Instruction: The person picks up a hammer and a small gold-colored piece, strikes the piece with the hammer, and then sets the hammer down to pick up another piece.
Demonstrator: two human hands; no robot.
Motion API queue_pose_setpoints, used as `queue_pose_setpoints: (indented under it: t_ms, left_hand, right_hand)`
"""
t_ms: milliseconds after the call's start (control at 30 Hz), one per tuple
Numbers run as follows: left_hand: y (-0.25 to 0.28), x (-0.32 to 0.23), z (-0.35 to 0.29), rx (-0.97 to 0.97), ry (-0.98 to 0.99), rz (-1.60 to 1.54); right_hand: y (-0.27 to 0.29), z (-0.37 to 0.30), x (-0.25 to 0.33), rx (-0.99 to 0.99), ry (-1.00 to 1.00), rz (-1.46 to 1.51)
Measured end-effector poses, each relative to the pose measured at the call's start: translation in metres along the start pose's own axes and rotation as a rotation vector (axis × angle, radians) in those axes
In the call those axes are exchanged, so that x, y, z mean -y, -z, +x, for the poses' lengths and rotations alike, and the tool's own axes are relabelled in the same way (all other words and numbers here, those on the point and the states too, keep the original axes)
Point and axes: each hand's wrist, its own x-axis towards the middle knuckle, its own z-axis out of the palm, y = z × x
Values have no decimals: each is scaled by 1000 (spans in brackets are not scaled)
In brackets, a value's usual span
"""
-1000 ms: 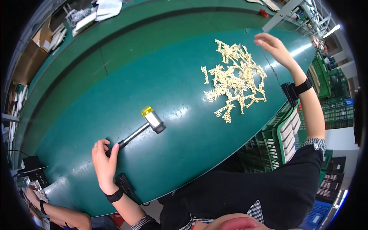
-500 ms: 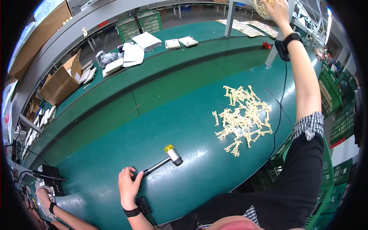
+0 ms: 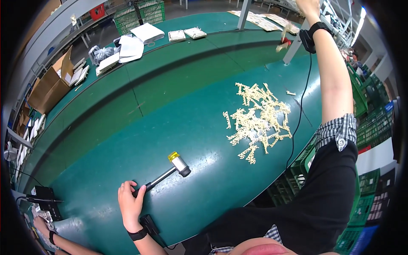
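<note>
Mallet (image 3: 163, 175) is recorded in the head view, the sole view available, lying on the green table (image 3: 199, 127) with its yellow-and-black head pointed away from the body. Its dark grip is enclosed by the left hand (image 3: 130, 204), whose thumb and fingers are curled loosely about it. The right hand (image 3: 309, 6) is held up at the top edge, well apart from the pile of pale twisted pieces (image 3: 259, 121) on the table; one loose piece (image 3: 290, 93) is noted beside the pile.

A snag is judged possible at the cable (image 3: 301, 123), which is hung from the right wrist device (image 3: 307, 41) and passed close by the pile: if the arm were swung leftward, pieces could be swept aside or tangled. With so light a hold, the mallet could be turned or knocked askew if its head were bumped.

The right hand's fingers are cut off by the frame, so its opening, and whether anything is held, cannot be told. Pale shapes (image 3: 281, 46) near the metal upright (image 3: 293, 51) are blurred and cannot be identified. The mallet's grip end is partly hidden by the left hand. Individual pieces within the pile cannot be separated by eye.
</note>
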Motion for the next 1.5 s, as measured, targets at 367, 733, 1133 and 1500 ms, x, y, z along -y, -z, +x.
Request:
queue_pose_setpoints:
  t_ms: [367,733,1133,1500]
  left_hand:
    - [2,-12,16,27,29,-5]
    - [2,-5,8,22,4,-4]
    - [-1,-4,7,11,-4,15]
    - [4,0,0,22,-59,68]
  right_hand:
    - [31,-80,21,-34,68,233]
    - [-3,-290,-32,983,-245,578]
    - [34,-264,-38,1795,28,236]
    - [103,-287,28,1795,290,392]
